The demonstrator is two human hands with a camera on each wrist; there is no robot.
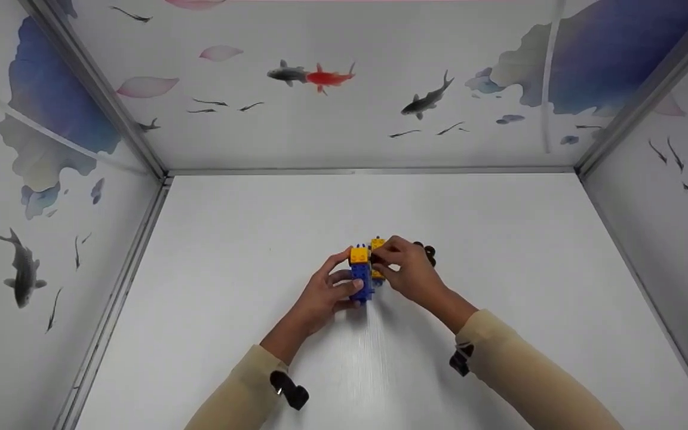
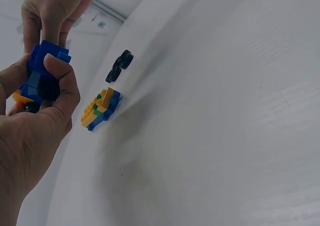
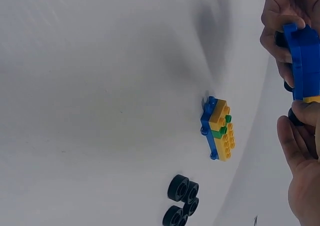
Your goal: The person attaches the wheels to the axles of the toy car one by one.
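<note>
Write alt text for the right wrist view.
The left hand grips a blue and yellow block toy; the right hand pinches a black wheel at its yellow end. On the table lie another block toy and more black wheels.

Left hand [image 1: 322,294] curled in a grip. Right hand [image 1: 412,272] pinching just beside it. Both forearms [image 1: 529,364] reach forward, angled inward.

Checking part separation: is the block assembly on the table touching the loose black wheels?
No, the right wrist view shows bare table between the block assembly and the loose black wheels.
</note>
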